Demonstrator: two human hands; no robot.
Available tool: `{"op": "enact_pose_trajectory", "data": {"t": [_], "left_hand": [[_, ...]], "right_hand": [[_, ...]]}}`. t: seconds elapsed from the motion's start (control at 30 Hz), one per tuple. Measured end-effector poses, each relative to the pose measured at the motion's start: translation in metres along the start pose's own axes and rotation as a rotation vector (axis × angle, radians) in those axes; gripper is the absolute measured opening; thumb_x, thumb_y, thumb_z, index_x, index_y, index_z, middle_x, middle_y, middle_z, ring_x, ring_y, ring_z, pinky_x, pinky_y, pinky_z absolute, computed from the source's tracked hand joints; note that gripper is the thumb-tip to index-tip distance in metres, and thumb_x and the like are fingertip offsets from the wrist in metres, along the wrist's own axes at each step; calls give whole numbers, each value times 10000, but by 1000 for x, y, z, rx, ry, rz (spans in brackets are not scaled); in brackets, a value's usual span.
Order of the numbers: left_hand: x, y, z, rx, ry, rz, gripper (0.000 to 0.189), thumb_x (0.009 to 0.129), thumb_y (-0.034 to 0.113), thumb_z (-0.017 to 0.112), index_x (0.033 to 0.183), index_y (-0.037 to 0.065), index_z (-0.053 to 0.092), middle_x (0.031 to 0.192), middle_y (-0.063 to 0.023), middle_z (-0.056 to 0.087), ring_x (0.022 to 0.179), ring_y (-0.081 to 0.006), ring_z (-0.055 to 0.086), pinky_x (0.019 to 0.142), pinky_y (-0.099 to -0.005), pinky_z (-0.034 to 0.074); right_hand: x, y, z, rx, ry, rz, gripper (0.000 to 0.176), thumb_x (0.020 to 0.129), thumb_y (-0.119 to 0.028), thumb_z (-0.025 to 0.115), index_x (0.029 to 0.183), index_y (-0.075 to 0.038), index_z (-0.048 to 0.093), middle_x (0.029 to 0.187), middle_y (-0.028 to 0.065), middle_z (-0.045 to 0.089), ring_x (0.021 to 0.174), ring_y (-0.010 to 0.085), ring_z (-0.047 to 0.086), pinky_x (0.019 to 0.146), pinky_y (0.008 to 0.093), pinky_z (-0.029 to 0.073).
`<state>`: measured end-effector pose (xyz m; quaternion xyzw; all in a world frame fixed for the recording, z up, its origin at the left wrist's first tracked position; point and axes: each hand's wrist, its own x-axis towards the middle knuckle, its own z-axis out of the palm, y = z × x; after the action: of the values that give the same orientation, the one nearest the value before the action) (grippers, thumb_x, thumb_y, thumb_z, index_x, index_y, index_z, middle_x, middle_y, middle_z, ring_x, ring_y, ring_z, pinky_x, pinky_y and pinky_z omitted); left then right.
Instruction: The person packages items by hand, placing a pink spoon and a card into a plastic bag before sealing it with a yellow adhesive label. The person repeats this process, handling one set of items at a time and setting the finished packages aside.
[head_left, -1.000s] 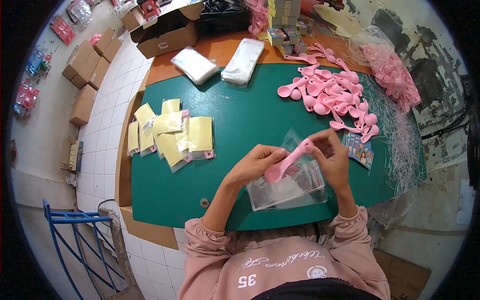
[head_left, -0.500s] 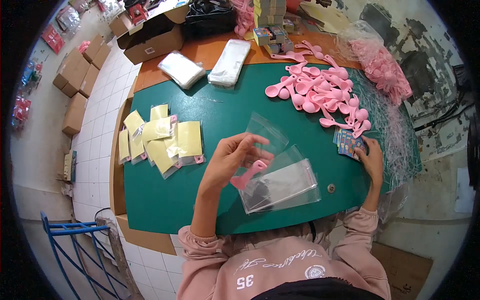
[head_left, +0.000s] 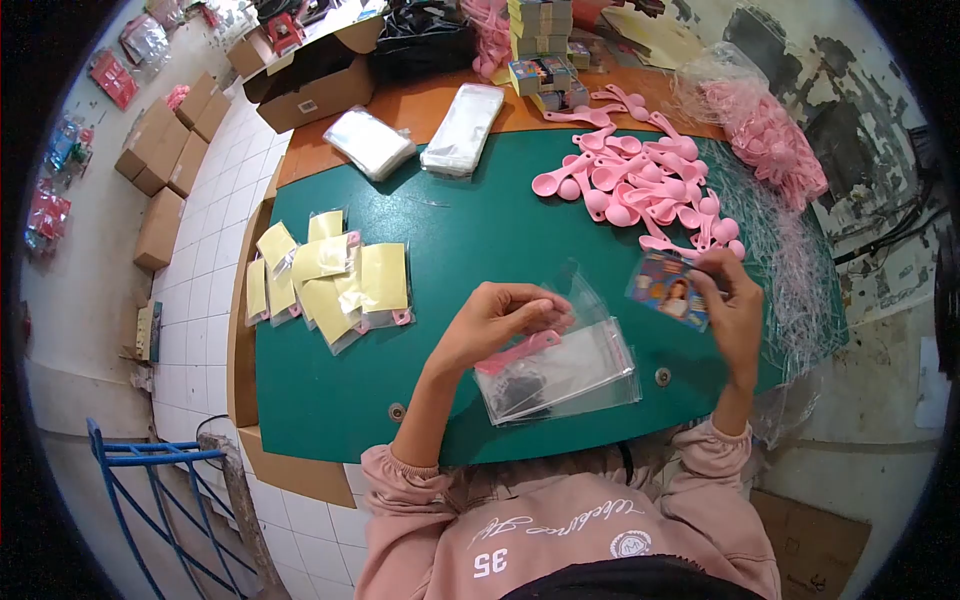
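My left hand (head_left: pixel 515 318) is closed, with fingers curled around a pink measuring spoon (head_left: pixel 518 352) that shows below them; its scoop is partly hidden. A clear plastic bag (head_left: pixel 578 288) stands up just past those fingertips. Under the hand lies a stack of clear plastic bags (head_left: pixel 575 375). Between thumb and fingers, my right hand (head_left: pixel 732 305) grips a colourful printed card (head_left: pixel 668 290), held tilted over the green table. Right behind that hand spreads a heap of pink measuring spoons (head_left: pixel 640 180).
Packed bags with yellow cards (head_left: pixel 335 275) lie at the left. Two stacks of clear bags (head_left: pixel 462 130) sit at the back, near an open cardboard box (head_left: pixel 315 100) and bundled cards (head_left: pixel 545 75). A plastic sack of pink spoons (head_left: pixel 765 150) stands at the right.
My right hand has lifted the printed card off the table by the spoon heap and brought it up and left. My left hand has shifted right with the spoon, its fingers curling more.
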<state>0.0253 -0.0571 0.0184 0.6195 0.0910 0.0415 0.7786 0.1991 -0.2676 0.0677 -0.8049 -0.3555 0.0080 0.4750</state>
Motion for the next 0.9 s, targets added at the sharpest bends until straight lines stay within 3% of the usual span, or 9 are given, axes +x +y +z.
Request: {"op": "enact_pose_trajectory", "data": {"t": [0.17,0.27,0.4,0.47,0.6,0.67,0.8,0.87,0.9], "left_hand": [[2,-5,9,7,-6,-50,260,892,173,518,976,-58,606,835,-65,632,768,-100,593,670,-239,498],[3,-9,0,194,-47,-89,246,891,169,524,955,-50,615,807,-27,614,712,-58,541,631,-219,464],[5,-10,8,156,-97,-83,241,887,162,529,952,-52,619,792,-18,602,679,-48,495,602,-212,434],[6,-11,11,279,-208,-27,261,884,152,528,1044,-44,593,841,-37,617,735,-58,522,656,-227,459],[3,-15,7,240,-160,-13,326,886,138,516,1174,-15,520,896,-57,626,796,-69,535,712,-245,472],[2,-4,6,274,-126,-25,414,886,114,506,1276,10,416,949,-67,625,839,-85,546,766,-256,470],[4,-8,16,277,-139,5,480,882,161,520,1319,41,361,942,-107,633,795,-81,557,714,-267,472],[3,3,20,624,-111,-110,505,874,223,532,1326,76,359,877,-142,634,735,-70,561,651,-279,462],[1,-1,19,626,-109,-112,505,874,223,532,1326,76,359,877,-142,634,735,-70,561,651,-279,462]], "right_hand": [[3,-48,25,114,-176,-62,68,774,-23,599,837,-19,574,727,82,601,625,95,550,559,244,431],[7,-50,27,-3,-409,-249,122,737,-28,614,848,-13,566,711,111,561,582,212,538,545,286,418],[8,-49,32,-10,-559,-269,133,743,-57,611,864,-23,565,725,118,565,611,241,548,563,300,430],[8,-47,41,39,-682,-273,154,756,-103,612,881,-26,564,747,128,568,650,252,563,579,320,439],[7,-42,40,65,-690,-251,184,761,-132,615,900,-24,561,789,140,566,686,286,562,607,336,446],[8,-38,30,54,-750,-189,196,765,-139,615,910,-19,560,817,145,562,702,314,558,635,346,452],[-5,-24,47,-23,-751,-407,205,769,-121,607,946,-26,565,837,143,559,703,305,560,636,333,456],[-9,-24,54,19,-706,-479,195,774,-77,615,957,-19,579,776,93,577,631,170,550,560,262,432],[-9,-22,55,23,-706,-480,195,774,-77,615,957,-19,579,776,93,577,631,170,550,560,262,432]]}}
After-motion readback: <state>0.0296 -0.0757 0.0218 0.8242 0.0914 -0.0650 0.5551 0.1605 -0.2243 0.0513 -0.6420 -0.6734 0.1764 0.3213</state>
